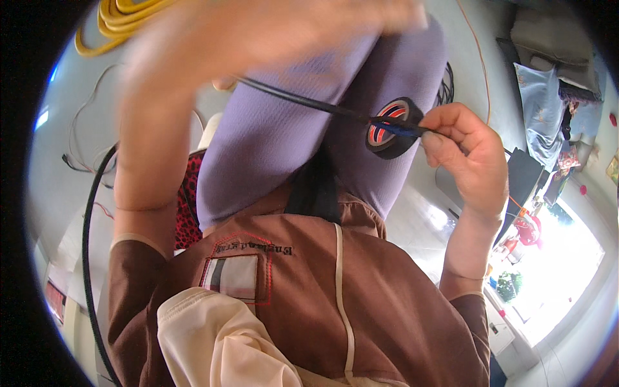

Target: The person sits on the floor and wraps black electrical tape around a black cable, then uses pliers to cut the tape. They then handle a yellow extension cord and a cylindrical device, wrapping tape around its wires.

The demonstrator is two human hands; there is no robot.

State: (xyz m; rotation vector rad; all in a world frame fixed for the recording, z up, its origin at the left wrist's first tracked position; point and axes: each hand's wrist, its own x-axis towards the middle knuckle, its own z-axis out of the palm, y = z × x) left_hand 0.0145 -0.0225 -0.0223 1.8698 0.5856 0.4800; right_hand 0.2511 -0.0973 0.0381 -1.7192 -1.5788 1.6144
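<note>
My right hand pinches a black cable between thumb and fingers. Near those fingertips, a short blue stretch of wire shows on the cable. A roll of black electrical tape, with a red, white and dark blue core, is just left of the fingers, above my thigh. The cable crosses in front of the roll. My left hand is heavily blurred at the top, over my knees. The cable's left end runs under it, and whether that hand grips anything is unclear.
A coiled yellow hose or cable lies at top left. A thick black cable curves down the left side. Thin wires lie on the floor. Black coils show beyond my right knee. Clothes hang at the right, near a bright opening.
</note>
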